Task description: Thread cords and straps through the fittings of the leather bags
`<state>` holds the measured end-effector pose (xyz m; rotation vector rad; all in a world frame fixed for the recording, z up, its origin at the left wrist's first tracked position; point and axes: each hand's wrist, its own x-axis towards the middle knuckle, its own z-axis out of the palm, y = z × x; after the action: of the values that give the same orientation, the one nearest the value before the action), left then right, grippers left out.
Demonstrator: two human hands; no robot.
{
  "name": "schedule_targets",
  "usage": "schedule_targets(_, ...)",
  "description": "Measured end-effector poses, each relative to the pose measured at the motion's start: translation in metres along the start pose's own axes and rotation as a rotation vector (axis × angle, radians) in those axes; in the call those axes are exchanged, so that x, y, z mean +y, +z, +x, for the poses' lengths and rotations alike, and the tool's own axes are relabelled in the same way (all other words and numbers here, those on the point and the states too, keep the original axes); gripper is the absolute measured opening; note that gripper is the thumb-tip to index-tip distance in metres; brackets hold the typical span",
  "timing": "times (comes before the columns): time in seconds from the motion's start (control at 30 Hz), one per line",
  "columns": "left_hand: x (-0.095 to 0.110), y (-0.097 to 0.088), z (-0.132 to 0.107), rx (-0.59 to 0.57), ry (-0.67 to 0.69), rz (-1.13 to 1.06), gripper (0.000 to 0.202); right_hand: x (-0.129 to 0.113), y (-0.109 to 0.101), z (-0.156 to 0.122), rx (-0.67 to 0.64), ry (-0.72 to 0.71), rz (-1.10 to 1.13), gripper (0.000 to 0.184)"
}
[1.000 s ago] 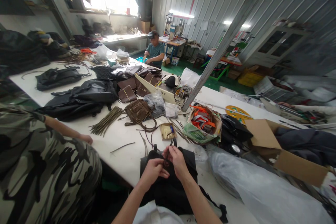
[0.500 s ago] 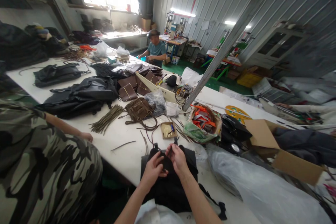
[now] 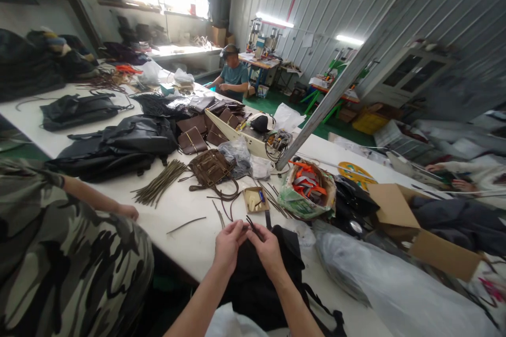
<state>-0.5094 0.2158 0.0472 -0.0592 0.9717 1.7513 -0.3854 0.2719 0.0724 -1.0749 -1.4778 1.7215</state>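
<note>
My left hand (image 3: 228, 245) and my right hand (image 3: 269, 250) meet above a black bag (image 3: 253, 287) at the near edge of the table. A thin black strap (image 3: 251, 222) pokes up from between the right thumb and fingers. The left fingertips are pinched together against the right ones at this strap; how much of it they grip is partly hidden. The bag lies on the white table, its upper part under my hands, and a black strap hangs off its right side. Beyond my fingers is a small cardboard tray (image 3: 255, 200) with a blue item and pale pieces.
Left of the tray lie a brown leather bag (image 3: 211, 168) and a bundle of olive strips (image 3: 160, 181). A sack of orange scraps (image 3: 308, 189), a cardboard box (image 3: 391, 205) and plastic sheeting (image 3: 395, 279) are on the right. A person in camouflage (image 3: 79, 253) stands close left.
My hands have come together from slightly apart, with fingers now pinched and the thin strap's ends sticking up. The view has shifted slightly.
</note>
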Motion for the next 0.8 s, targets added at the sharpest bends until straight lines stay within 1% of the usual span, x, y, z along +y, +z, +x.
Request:
schedule_targets(0.07,-0.003,0.005,0.003,-0.013,-0.019,0.015,0.042,0.001,0.002,0.004,0.074,0.001,-0.006,0.046)
schedule_targets(0.17,-0.002,0.007,0.006,-0.066,-0.051,0.063,0.040,0.003,0.001,0.010,0.169,0.014,0.003,0.049)
schedule_targets(0.27,0.004,0.010,0.008,-0.152,-0.086,0.115,0.042,0.004,-0.004,0.014,0.245,0.073,0.037,0.058)
schedule_targets(0.33,0.009,0.013,0.009,-0.218,-0.116,0.133,0.047,0.003,-0.010,0.016,0.262,0.105,0.069,0.062)
schedule_targets(0.4,0.011,0.018,0.011,-0.269,-0.145,0.132,0.051,-0.001,-0.017,0.017,0.250,0.112,0.108,0.062)
schedule_targets(0.47,0.012,0.025,0.014,-0.296,-0.166,0.118,0.050,-0.006,-0.023,0.017,0.229,0.108,0.153,0.060)
schedule_targets(0.63,0.012,0.040,0.018,-0.311,-0.193,0.059,0.043,-0.018,-0.029,0.020,0.160,0.094,0.235,0.058)
schedule_targets(0.7,0.013,0.042,0.019,-0.305,-0.190,0.022,0.041,-0.019,-0.030,0.024,0.109,0.101,0.234,0.057)
schedule_targets(0.8,0.013,0.041,0.019,-0.294,-0.201,-0.032,0.041,-0.018,-0.032,0.034,0.043,0.104,0.203,0.054)
